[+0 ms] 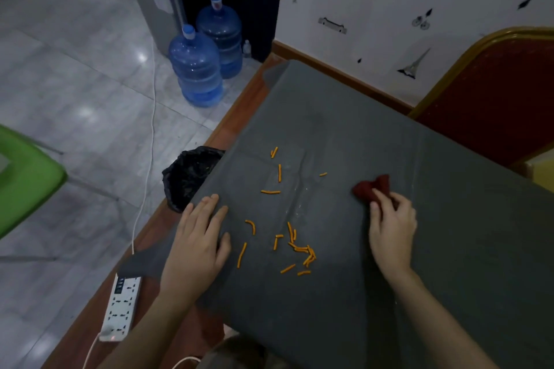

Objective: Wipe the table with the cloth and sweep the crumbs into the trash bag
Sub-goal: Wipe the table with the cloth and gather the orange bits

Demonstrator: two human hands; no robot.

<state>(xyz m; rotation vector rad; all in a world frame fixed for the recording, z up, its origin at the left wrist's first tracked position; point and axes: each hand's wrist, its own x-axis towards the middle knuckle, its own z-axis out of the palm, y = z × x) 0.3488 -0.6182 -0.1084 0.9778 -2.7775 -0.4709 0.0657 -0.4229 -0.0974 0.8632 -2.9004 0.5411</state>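
Note:
Several orange stick-shaped crumbs lie scattered over the middle of the grey mat that covers the table. A dark red cloth lies bunched on the mat to the right of the crumbs, and my right hand pinches its near edge. My left hand rests flat on the mat's left edge, fingers apart, holding nothing. A black trash bag hangs open just below the table's left edge, beyond my left hand.
A white power strip lies on the wooden table edge at the near left, its cable running across the tiled floor. Two blue water jugs stand on the floor by the far corner. A red chair stands at the right, a green chair at the left.

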